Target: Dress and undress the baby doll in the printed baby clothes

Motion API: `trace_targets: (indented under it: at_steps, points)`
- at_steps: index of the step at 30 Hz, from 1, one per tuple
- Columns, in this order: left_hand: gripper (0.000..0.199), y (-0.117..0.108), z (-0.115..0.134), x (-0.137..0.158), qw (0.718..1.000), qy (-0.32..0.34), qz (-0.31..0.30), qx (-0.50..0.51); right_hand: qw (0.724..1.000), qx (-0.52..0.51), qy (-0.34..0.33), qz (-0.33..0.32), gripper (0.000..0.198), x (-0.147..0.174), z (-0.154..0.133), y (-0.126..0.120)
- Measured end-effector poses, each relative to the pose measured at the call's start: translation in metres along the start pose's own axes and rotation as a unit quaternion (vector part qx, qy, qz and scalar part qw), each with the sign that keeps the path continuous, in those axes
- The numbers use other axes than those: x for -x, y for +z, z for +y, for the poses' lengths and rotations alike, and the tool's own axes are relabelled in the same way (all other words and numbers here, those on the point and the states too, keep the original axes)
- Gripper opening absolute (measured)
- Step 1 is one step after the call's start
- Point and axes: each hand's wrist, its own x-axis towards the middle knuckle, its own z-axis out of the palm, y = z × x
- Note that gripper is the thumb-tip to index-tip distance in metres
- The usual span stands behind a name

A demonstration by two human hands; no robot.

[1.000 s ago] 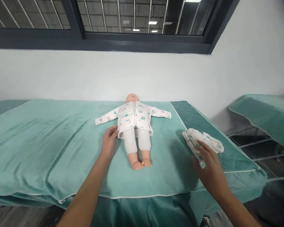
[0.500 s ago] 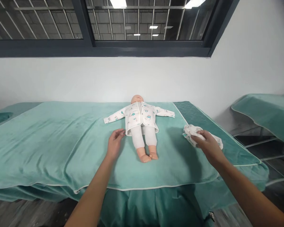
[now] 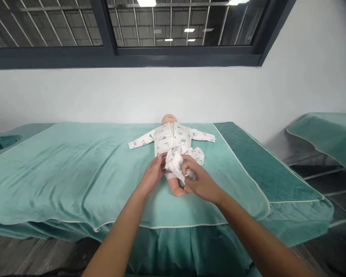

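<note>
A baby doll (image 3: 178, 189) lies on its back on the green bed cover, head toward the wall and arms spread. It wears a white printed baby jacket (image 3: 166, 137). Over its lower body hangs a crumpled white baby garment (image 3: 174, 159) with a similar print, hiding most of the legs; its exact kind does not show. My right hand (image 3: 200, 179) is closed on the garment's near right part. At its left edge, the fingers of my left hand (image 3: 155, 171) close round the cloth, with the fingertips partly hidden.
The light green cover (image 3: 60, 173) spreads over the bed, above a darker green layer (image 3: 248, 161) at right. A white wall (image 3: 109, 96) and a dark-framed window (image 3: 178, 60) stand behind. Another green-covered surface (image 3: 328, 134) with metal bars below is at far right.
My right hand has carried the crumpled garment from the bed's right side leftward to above the doll's legs. My left hand has moved slightly right to meet it.
</note>
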Motion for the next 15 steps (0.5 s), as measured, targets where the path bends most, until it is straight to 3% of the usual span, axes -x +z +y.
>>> trace_targets:
  at_steps: [2,6,8,11,15]
  points:
    - [0.057,0.012,0.015,0.005,0.999,-0.008,0.002,0.041,0.998,0.026,0.003,-0.054,0.025,0.002,-0.001,0.011]
    - [0.059,0.021,0.036,0.008,0.996,-0.022,0.058,0.065,0.995,0.044,-0.013,-0.092,0.032,0.009,-0.006,0.016]
    - [0.064,0.025,0.042,0.010,0.997,-0.028,0.034,0.067,0.995,0.057,-0.013,-0.084,0.032,0.011,-0.008,0.014]
    - [0.065,0.033,0.047,0.011,0.996,-0.025,0.019,0.081,0.998,0.039,0.050,-0.023,0.031,0.012,-0.009,0.009]
    - [0.062,0.036,0.054,0.011,0.991,0.013,0.075,0.111,0.992,-0.093,0.083,-0.013,0.031,0.016,-0.008,-0.001]
